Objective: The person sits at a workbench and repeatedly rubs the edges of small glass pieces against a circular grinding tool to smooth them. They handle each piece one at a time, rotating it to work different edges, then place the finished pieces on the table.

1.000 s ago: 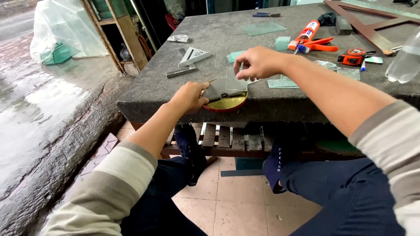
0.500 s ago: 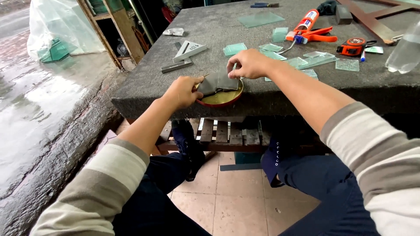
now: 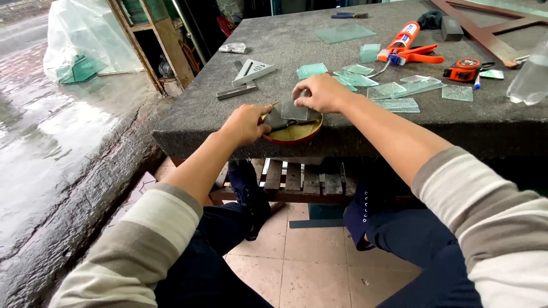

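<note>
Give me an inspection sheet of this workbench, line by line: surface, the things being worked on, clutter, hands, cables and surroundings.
Surface: grey felt-covered table, dusty, person seated at its near edge.
Job's things: small glass piece lying over a round yellow dish with a red rim at the table edge.
Clutter: loose glass offcuts, caulking gun with tube, orange tape measure, metal square, pliers, plastic bottle, wooden frame.
Hands: left hand at the dish's left side; right hand pressing on the glass piece.
Cables: nothing seen.
Surroundings: wet pavement on the left, tiled floor, wooden pallet under the table, plastic sheeting.
</note>
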